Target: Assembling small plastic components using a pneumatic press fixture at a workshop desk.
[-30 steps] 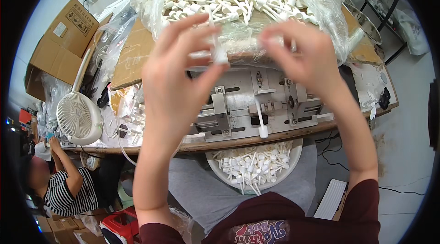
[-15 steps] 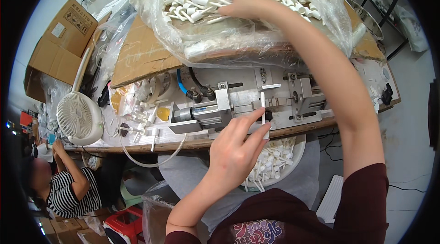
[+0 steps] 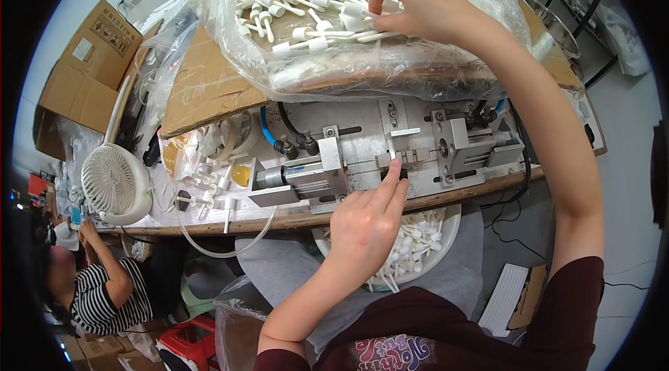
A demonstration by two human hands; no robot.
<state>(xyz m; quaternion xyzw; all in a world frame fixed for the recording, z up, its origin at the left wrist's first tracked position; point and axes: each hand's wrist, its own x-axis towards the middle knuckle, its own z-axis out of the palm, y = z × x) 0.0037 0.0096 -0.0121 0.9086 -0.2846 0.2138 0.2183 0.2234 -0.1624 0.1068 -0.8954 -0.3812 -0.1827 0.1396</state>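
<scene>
The left hand [image 3: 366, 228] has its fingers [image 3: 390, 179] close together, the index finger extended onto a slim white plastic stick [image 3: 392, 145] set crosswise in a silver metal clamping fixture [image 3: 417, 155]; whether they clamp the stick cannot be told. The right hand [image 3: 426, 3] is at a pile of white plastic pieces with cylindrical heads and thin stems [image 3: 306, 8], thumb and index finger curled around one piece; their closure cannot be confirmed. The pile lies in an open clear plastic bag [image 3: 334, 74] upon a brown cardboard sheet [image 3: 209, 88], behind the fixture. The fixture stands on the wood-edged surface [image 3: 432, 200]. Below the front edge, a round white tub [image 3: 453, 238] contains similar pieces. A white fan [image 3: 115, 183] stands at left; beyond the surface's left end is a co-worker in a striped shirt [image 3: 108, 294].
</scene>
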